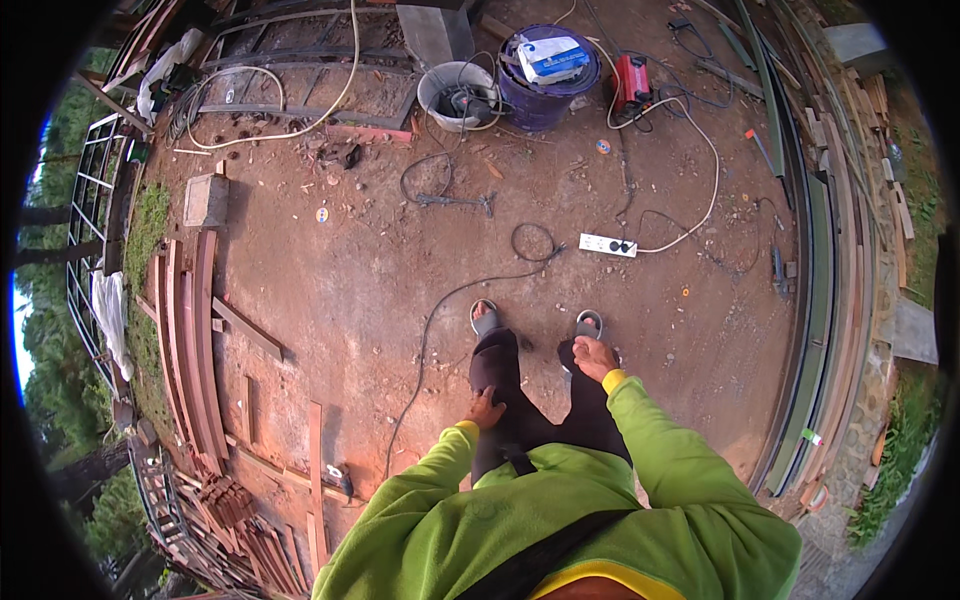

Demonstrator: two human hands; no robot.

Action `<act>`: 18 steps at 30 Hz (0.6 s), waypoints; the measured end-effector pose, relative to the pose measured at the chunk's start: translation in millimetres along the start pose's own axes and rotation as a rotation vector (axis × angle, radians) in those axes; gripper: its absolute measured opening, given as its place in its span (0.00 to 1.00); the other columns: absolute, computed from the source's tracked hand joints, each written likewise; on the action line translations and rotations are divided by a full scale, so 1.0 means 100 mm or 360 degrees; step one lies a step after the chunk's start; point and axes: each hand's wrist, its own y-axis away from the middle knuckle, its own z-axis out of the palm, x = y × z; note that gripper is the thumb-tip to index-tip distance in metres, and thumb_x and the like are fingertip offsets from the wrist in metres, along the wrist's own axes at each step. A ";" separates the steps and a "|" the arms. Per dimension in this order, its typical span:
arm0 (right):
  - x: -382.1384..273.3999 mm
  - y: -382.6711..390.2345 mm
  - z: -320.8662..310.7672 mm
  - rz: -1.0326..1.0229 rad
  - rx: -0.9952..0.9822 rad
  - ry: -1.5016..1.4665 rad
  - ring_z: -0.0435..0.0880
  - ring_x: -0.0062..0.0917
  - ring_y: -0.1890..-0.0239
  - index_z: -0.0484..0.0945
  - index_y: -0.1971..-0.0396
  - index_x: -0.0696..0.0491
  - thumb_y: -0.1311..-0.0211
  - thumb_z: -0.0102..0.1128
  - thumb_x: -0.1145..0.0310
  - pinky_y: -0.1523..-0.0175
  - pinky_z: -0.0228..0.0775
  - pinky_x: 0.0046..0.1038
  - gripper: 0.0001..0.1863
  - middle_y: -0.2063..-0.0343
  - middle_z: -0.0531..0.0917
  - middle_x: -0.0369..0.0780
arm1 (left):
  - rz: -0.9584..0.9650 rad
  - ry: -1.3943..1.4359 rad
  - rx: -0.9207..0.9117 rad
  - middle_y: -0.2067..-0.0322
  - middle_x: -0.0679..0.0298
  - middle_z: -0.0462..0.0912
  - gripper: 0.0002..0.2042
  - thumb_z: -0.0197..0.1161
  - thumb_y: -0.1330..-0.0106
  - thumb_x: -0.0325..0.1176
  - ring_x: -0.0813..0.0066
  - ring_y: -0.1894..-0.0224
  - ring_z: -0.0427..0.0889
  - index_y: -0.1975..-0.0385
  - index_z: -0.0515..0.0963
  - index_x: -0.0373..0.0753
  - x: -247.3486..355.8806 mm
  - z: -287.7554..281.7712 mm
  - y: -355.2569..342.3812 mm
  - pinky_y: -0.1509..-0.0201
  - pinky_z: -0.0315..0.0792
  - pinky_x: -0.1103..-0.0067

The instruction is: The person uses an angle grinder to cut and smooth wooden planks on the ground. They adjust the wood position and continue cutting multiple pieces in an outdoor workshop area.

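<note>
My left hand (pixel 486 408) rests against the dark trouser leg (pixel 497 372) at my left thigh, its fingers loosely laid out and nothing visible in them. In front of my right knee is my right hand (pixel 596 358), fingers curled closed. Whether it holds something small cannot be made out. Both sleeves are green with yellow cuffs. My feet, in grey sandals (pixel 486 318), stand apart on the dirt ground. Ahead of them lies a white power strip (pixel 608 246) with a dark plug in it. A dark cable (pixel 432 318) with a loop runs past my left foot.
A white bucket (pixel 440 100), a purple bucket (pixel 540 105) bearing a blue-and-white bag (pixel 552 58), and a red machine (pixel 632 84) stand ahead. An electrode holder (pixel 455 201) lies nearer. Reddish metal bars (pixel 190 350) and a concrete block (pixel 206 201) are left; long green bars (pixel 812 330) line the right.
</note>
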 end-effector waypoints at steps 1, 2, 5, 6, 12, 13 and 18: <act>0.14 -0.25 0.09 -0.0036 0.0018 -0.0121 0.85 0.25 0.60 0.75 0.47 0.61 0.32 0.55 0.68 0.58 0.79 0.28 0.17 0.62 0.85 0.43 | -0.0029 -0.0014 0.0025 0.35 0.36 0.60 0.37 0.63 0.38 0.48 0.40 0.33 0.62 0.31 0.58 0.43 0.00 0.05 -0.07 0.30 0.60 0.61; 0.12 -0.47 0.11 -0.0093 0.0016 -0.0149 0.85 0.35 0.59 0.78 0.52 0.59 0.33 0.54 0.62 0.55 0.78 0.33 0.18 0.62 0.85 0.46 | -0.0080 -0.0028 0.0073 0.34 0.33 0.57 0.37 0.63 0.39 0.47 0.38 0.32 0.60 0.31 0.58 0.43 0.06 0.05 -0.15 0.30 0.60 0.58; 0.33 -1.07 0.27 -0.0176 0.0040 -0.0214 0.84 0.46 0.57 0.80 0.57 0.56 0.35 0.51 0.53 0.52 0.75 0.39 0.21 0.63 0.85 0.51 | -0.0136 -0.0053 0.0223 0.34 0.31 0.54 0.36 0.63 0.39 0.45 0.36 0.31 0.55 0.31 0.59 0.44 0.37 0.09 -0.20 0.31 0.59 0.53; 0.50 -1.28 0.41 -0.0096 0.0001 -0.0275 0.84 0.47 0.57 0.80 0.58 0.56 0.35 0.51 0.54 0.53 0.75 0.40 0.20 0.63 0.84 0.51 | -0.0093 -0.0056 0.0318 0.34 0.33 0.54 0.35 0.63 0.40 0.45 0.38 0.31 0.56 0.32 0.60 0.44 0.36 0.13 -0.26 0.31 0.59 0.52; 0.89 -2.44 0.41 -0.0225 -0.0046 0.0103 0.82 0.50 0.63 0.79 0.69 0.55 0.38 0.51 0.58 0.59 0.73 0.44 0.15 0.70 0.83 0.52 | -0.0213 -0.0360 0.0335 0.36 0.43 0.65 0.30 0.62 0.41 0.44 0.44 0.34 0.64 0.38 0.68 0.41 0.79 0.33 -0.94 0.35 0.63 0.55; 1.06 -2.61 0.45 -0.0223 -0.0001 0.0100 0.82 0.50 0.64 0.79 0.70 0.55 0.39 0.52 0.59 0.60 0.73 0.44 0.14 0.71 0.82 0.52 | -0.0280 -0.0414 0.0264 0.37 0.44 0.67 0.29 0.62 0.41 0.44 0.44 0.35 0.65 0.40 0.69 0.40 0.85 0.33 -0.96 0.35 0.63 0.56; 1.79 -3.64 0.56 -0.0034 -0.0018 0.0302 0.82 0.49 0.63 0.81 0.67 0.53 0.38 0.51 0.60 0.59 0.73 0.41 0.14 0.69 0.82 0.52 | -0.0330 -0.0559 0.0260 0.38 0.47 0.69 0.27 0.61 0.41 0.45 0.48 0.35 0.64 0.42 0.72 0.39 0.83 0.56 -1.07 0.35 0.61 0.56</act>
